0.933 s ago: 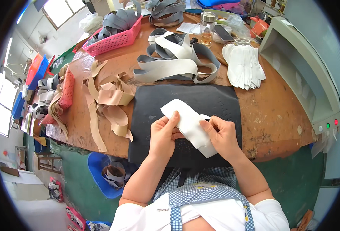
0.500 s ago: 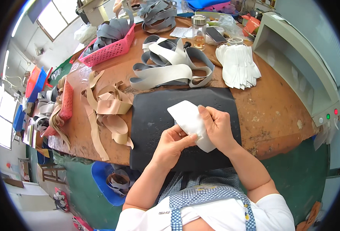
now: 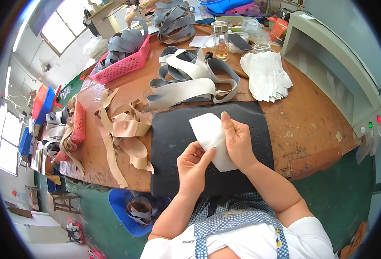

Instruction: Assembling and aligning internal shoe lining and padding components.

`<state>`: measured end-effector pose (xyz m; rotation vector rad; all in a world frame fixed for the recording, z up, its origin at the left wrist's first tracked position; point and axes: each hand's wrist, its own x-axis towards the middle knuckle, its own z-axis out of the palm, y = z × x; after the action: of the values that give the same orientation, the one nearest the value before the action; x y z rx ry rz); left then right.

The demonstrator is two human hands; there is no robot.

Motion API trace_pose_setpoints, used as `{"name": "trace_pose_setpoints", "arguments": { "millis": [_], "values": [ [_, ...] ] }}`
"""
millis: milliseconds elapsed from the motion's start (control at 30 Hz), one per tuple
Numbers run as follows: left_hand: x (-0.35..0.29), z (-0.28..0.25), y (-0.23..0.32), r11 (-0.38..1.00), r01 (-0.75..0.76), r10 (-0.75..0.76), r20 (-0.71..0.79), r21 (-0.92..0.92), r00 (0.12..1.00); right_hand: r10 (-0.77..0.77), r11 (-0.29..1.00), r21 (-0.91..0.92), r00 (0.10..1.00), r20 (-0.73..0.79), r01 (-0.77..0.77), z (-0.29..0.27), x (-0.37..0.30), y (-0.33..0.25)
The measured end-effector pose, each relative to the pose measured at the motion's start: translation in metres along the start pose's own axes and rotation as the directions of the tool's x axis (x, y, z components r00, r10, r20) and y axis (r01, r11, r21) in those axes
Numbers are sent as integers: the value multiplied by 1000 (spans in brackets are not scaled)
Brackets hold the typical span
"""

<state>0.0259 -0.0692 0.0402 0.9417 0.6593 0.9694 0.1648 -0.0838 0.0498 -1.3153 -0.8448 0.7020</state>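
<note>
Over the black mat [image 3: 173,172] at the table's near edge, both hands hold a flat white insole-shaped piece [image 3: 212,134]. My left hand [image 3: 193,166] pinches its lower left edge between thumb and fingers. My right hand [image 3: 238,142] grips its right side, with the thumb pointing up along the edge. The piece is tilted, and its right edge is hidden by my right hand. Beyond the mat, to the right, lies a fanned stack of similar white pieces [image 3: 268,77].
Grey-white strips [image 3: 186,90] lie behind the mat, tan strips [image 3: 132,129] to its left. A pink basket [image 3: 125,64] of grey strips stands far left. A lidded glass bottle [image 3: 220,41] stands at the back, near a grey machine housing [image 3: 328,77] on the right. A blue bin [image 3: 123,211] sits below.
My left thumb has shifted slightly on the white piece, and my right hand sits more upright along its edge. Both hands still hold it. The whole view has shifted slightly.
</note>
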Motion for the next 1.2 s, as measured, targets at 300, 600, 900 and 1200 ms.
{"name": "trace_pose_setpoints", "arguments": {
  "millis": [300, 600, 900, 1200],
  "values": [
    [7, -18, 6, 1000, 18, -19, 40, 14, 999, 175, 959, 142, 906, 386, -245, -29, -12, 3],
    [6, -16, 3, 994, 102, -102, 11, -48, 995, 187, 970, 72, 901, 391, -232, -29, -28, 4],
    [8, -24, 5, 991, 94, -94, 5, -96, 996, 157, 987, -58, 873, 461, -147, -33, -38, -10],
    [-4, -24, 15, 989, 63, -95, 249, 134, 964, 225, 921, 127, 768, 599, -369, -52, -17, 3]
  ]
}}
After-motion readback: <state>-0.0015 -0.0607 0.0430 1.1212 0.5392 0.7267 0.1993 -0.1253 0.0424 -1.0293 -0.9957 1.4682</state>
